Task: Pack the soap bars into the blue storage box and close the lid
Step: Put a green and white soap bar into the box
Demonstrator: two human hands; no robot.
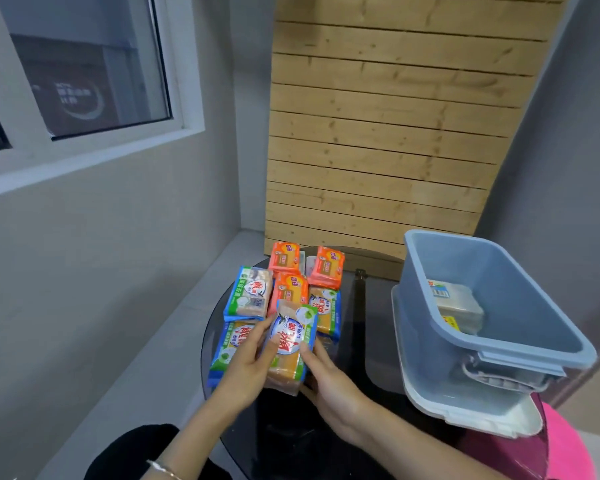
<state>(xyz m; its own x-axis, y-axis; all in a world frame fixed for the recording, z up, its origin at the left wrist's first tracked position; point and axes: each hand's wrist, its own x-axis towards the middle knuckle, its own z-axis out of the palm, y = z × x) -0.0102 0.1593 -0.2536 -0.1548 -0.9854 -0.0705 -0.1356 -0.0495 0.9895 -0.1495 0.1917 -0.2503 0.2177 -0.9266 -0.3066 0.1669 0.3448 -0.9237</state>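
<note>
Both hands hold one blue-and-green wrapped soap pack just above the dark round glass table. My left hand grips its left side and my right hand its right and underside. Several more packs lie behind it: blue-green ones and three orange ones. The open blue storage box stands at the right, tilted, with a soap pack inside. It rests on its white lid.
A slatted wooden panel leans behind the table. A grey wall with a window runs along the left, with a low ledge beside the table. Something pink sits at the lower right.
</note>
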